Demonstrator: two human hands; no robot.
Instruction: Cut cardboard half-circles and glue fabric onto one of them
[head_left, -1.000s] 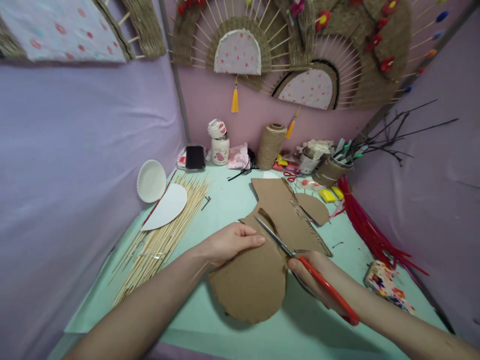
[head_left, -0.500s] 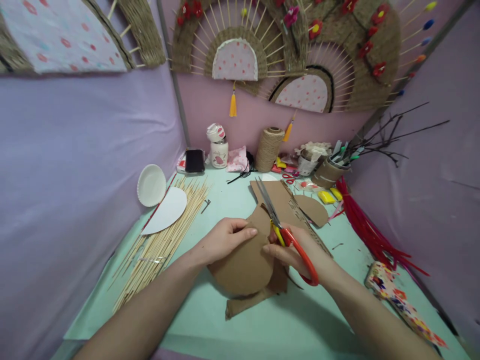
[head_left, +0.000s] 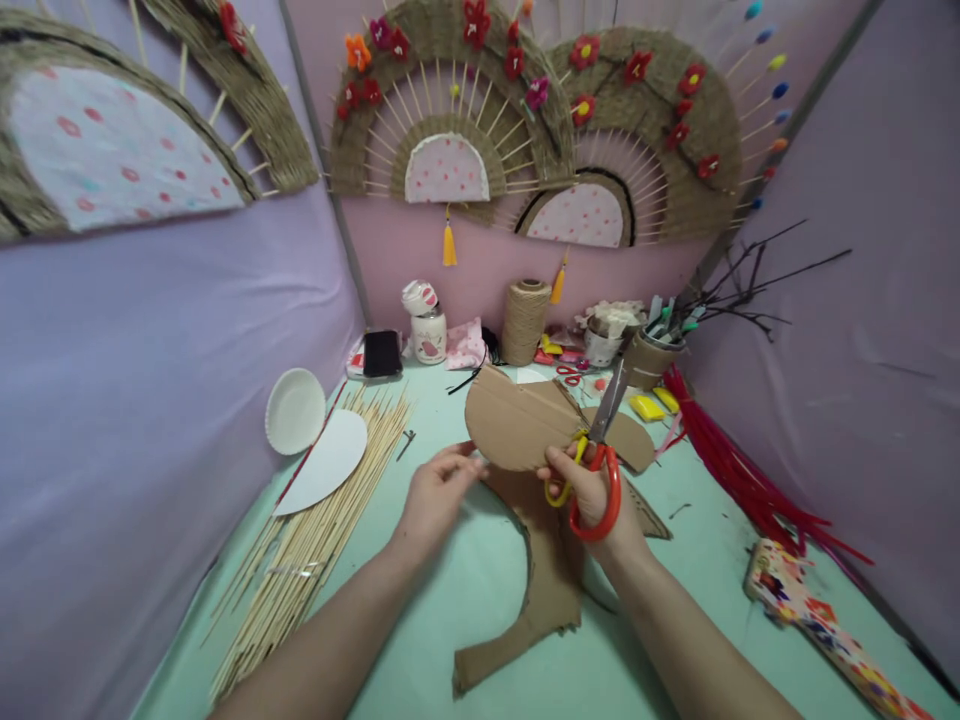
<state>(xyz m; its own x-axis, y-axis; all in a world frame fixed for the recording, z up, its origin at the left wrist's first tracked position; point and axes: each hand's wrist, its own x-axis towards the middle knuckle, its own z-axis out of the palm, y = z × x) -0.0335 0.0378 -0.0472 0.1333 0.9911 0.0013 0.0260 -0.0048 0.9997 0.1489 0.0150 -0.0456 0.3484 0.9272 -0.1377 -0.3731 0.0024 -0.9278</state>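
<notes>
My right hand [head_left: 596,495] grips a pair of scissors [head_left: 606,440] with red and yellow handles, blades pointing up. Between its thumb and fingers it also pinches the edge of a rounded cardboard piece [head_left: 514,420], held up over the table. My left hand [head_left: 439,490] is at that piece's lower left edge, fingers stretched out and slightly apart; whether the tips touch the edge I cannot tell. Underneath lies a cardboard offcut [head_left: 551,560] with a curved cut-out, partly hidden by my right hand. Another rounded cardboard piece [head_left: 630,437] rests behind the scissors.
At left are a bundle of thin sticks [head_left: 322,540], a white paper half-disc [head_left: 330,455] and a white bowl [head_left: 295,411]. A twine spool [head_left: 526,322] and jars stand at the back. Red pipe cleaners [head_left: 727,465] and a flowered glue gun [head_left: 817,620] lie right.
The rounded cardboard has been raised away from the offcut and turned. My left hand has come off its face to the left edge. The scissors have swung upright, and the view has shifted.
</notes>
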